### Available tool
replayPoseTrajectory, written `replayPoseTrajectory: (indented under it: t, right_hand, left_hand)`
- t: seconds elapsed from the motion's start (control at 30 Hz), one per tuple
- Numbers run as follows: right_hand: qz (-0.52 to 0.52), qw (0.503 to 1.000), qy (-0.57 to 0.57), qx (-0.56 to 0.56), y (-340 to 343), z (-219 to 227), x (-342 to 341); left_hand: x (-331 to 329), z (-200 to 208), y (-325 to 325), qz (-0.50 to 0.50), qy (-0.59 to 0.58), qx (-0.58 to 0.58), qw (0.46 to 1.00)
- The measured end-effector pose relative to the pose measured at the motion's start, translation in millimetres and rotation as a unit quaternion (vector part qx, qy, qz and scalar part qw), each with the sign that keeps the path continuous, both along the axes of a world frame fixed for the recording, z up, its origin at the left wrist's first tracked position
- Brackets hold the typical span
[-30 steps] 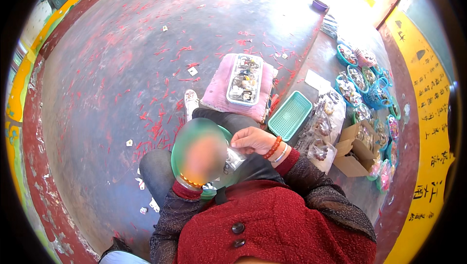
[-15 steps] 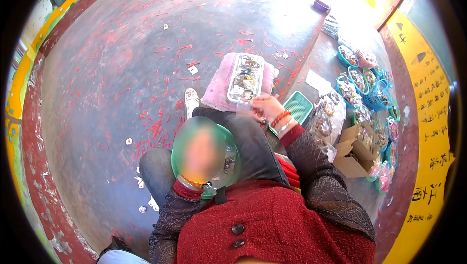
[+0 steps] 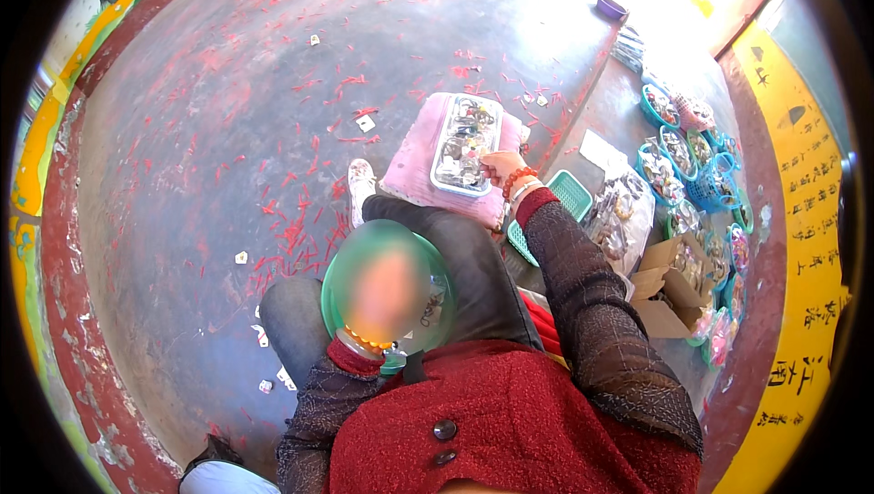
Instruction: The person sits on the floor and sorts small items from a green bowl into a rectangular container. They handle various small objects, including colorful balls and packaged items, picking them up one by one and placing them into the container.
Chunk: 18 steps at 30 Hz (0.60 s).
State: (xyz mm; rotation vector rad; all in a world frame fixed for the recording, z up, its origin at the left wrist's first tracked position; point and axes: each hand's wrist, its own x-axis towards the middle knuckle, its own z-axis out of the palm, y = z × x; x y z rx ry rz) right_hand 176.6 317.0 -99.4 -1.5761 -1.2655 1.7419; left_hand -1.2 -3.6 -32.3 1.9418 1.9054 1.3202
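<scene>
On the pink cushion [image 3: 414, 180], metal tray [image 3: 464, 143] of small trinkets, right hand [image 3: 501, 166] touching its near corner, grip unclear, left hand [image 3: 387, 298] blurred, holding green bowl [image 3: 337, 266] over lap.

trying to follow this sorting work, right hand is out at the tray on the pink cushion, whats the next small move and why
Probably close the fingers on one small piece and lift it. The right hand is stretched to the near edge of the clear tray of small items on the pink cushion, while the left hand, blurred here, is at the green bowl on the lap.
</scene>
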Motion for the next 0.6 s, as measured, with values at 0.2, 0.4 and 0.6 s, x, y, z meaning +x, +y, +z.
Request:
replayPoseTrajectory:
  t: [0.2, 0.4, 0.6]
  right_hand:
    - [-0.017, 0.994, -0.058, 0.086, 2.5, -0.8, 2.1]
    - [-0.010, 0.972, -0.089, 0.219, -42.9, 37.4, -3.0]
    - [0.165, 0.842, -0.023, 0.512, -180.2, 61.7, -31.1]
  left_hand:
    - [-0.4, -0.9, 1.0, -0.003, 0.003, -0.008, 1.000]
    - [5.7, 21.6, -1.9, 0.008, -0.016, 0.011, 1.000]
    - [-4.5, 10.9, -0.9, 0.058, -0.244, -0.024, 0.968]
